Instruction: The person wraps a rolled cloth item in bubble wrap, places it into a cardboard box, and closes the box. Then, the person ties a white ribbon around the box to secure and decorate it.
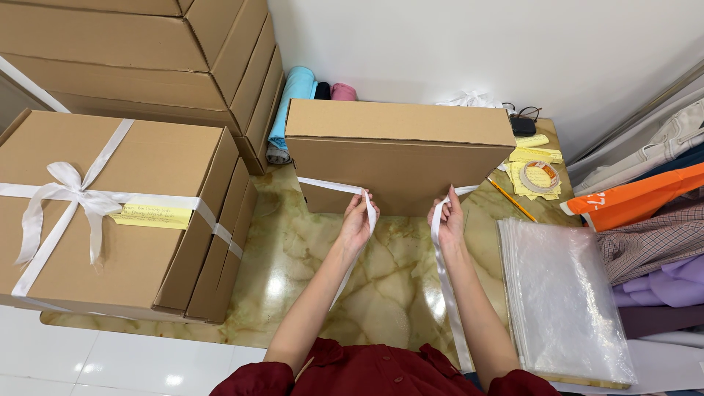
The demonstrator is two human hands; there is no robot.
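You've got a green-veined marble tabletop (323, 264) in front of you, glossy under the lights. Square in the middle sits a plain cardboard box (400, 154). On your left, a stack of flat boxes (213, 249) with a ribbon-tied box (110, 213) on top. To your right lies a pile of clear plastic bags (561, 293), and behind it yellow note slips (529, 180) under a tape roll (541, 176), with a pencil (512, 199) alongside.

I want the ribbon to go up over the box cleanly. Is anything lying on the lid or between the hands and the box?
Nothing visible: the lid of the box is bare, and the left hand and right hand each hold an end of the ribbon in front of it.
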